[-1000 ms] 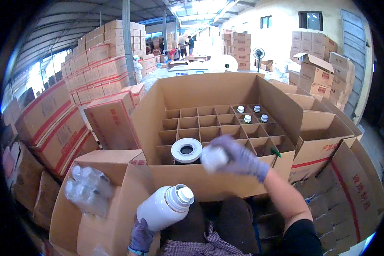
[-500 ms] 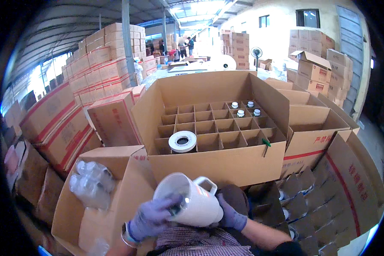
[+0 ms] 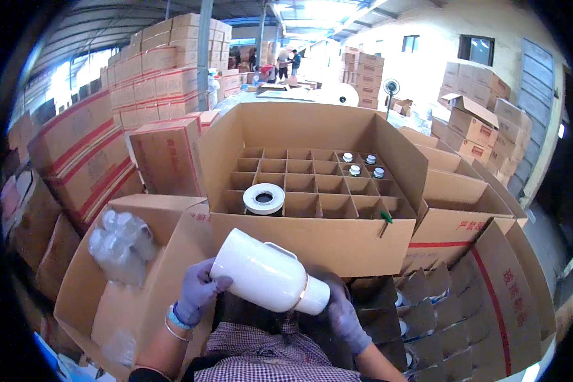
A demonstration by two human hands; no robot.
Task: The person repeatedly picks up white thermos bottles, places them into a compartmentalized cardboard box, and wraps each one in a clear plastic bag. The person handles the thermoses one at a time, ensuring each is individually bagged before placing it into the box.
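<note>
Warehouse space is crowded with stacked brown cartons [image 3: 83,149] on the left, some banded in red. Just right of them, nearer the worker, an open box [image 3: 172,254] holds a bundle of clear plastic [image 3: 122,248]. Next I see the worker's gloved left hand [image 3: 198,293], thumb and fingers pinching the wide end of a white jug [image 3: 264,270]. That jug tilts over the lap, handle uppermost, in front of a big divided box [image 3: 325,245] where a white ring [image 3: 251,200] sits at the near left. At the jug's narrow end is the gloved right hand [image 3: 348,323], touching it; how tightly those fingers close, I can't tell. Farther right, four capped bottles [image 3: 354,170] stand in compartments, then a green-topped tool [image 3: 386,218] leans at the front edge.
</note>
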